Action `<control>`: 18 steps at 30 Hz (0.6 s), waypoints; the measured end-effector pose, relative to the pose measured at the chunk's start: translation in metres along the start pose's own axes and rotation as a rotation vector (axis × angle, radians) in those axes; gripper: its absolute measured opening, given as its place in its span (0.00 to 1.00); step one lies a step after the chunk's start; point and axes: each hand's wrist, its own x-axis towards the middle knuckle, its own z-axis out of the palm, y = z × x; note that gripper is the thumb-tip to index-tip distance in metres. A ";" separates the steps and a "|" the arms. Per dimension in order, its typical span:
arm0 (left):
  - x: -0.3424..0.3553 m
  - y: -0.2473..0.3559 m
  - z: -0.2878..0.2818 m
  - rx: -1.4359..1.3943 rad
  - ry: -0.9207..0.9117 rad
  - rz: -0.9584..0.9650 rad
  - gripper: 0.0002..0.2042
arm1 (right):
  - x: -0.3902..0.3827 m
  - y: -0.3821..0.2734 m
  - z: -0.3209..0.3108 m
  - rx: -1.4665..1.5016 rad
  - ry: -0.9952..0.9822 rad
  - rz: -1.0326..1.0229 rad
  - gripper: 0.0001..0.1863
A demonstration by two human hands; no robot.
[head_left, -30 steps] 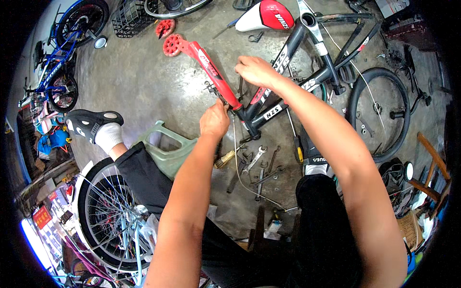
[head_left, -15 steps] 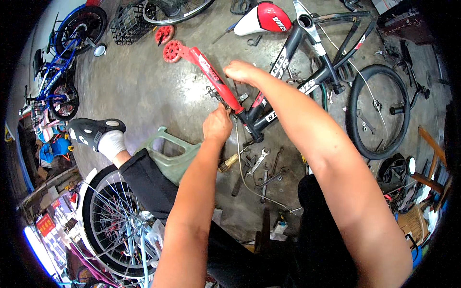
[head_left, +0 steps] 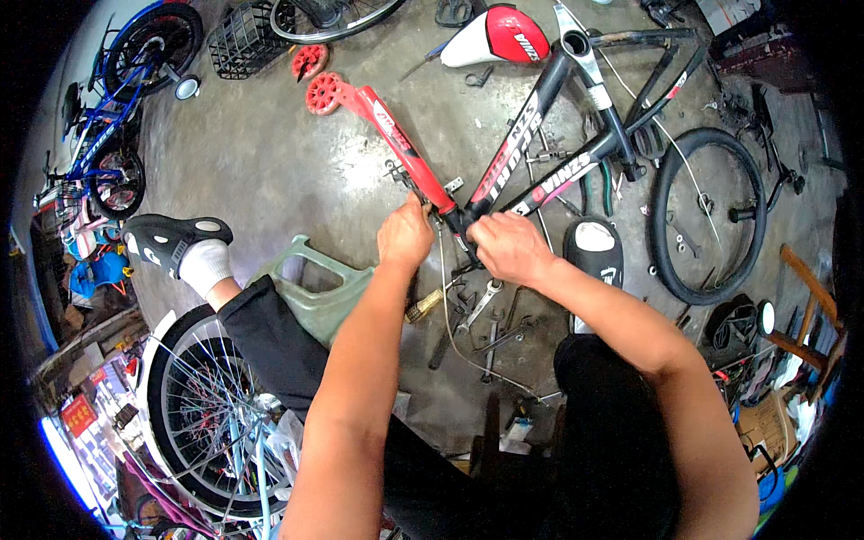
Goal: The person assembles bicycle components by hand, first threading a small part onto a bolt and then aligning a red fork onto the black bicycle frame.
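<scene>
A black bicycle frame [head_left: 531, 112] with white and red lettering lies ahead of me; its tubes converge near my hands. A long red part [head_left: 405, 153] with white markings runs up and left from that junction, a red toothed disc [head_left: 324, 94] at its far end. My left hand [head_left: 405, 236] is closed beside the red part's lower end, next to small metal pieces [head_left: 400, 174]; what its fingers grip is hidden. My right hand [head_left: 511, 247] is curled at the tube junction, its fingers closed, and what they hold cannot be made out.
Wrenches [head_left: 481, 306] and a wooden-handled brush [head_left: 423, 306] lie on the floor below my hands. A green plastic stool [head_left: 324, 297] stands left, above a spoked wheel [head_left: 216, 405]. A black tyre [head_left: 661, 216] lies right; a red-and-white saddle [head_left: 499, 38] sits at the far side.
My right hand has come down and nearer, from beside the red part's middle to the tube junction. The left hand stays nearly in place. The frame appears slightly shifted.
</scene>
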 end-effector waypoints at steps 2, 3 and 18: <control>0.001 0.000 0.001 0.012 0.003 0.000 0.15 | 0.008 0.003 -0.011 0.049 0.083 0.072 0.07; 0.001 -0.001 0.001 0.009 0.011 0.006 0.15 | 0.013 0.003 -0.018 0.058 0.117 0.106 0.07; -0.001 0.003 -0.002 -0.004 0.013 0.000 0.16 | 0.140 0.066 -0.029 0.232 -0.122 0.447 0.22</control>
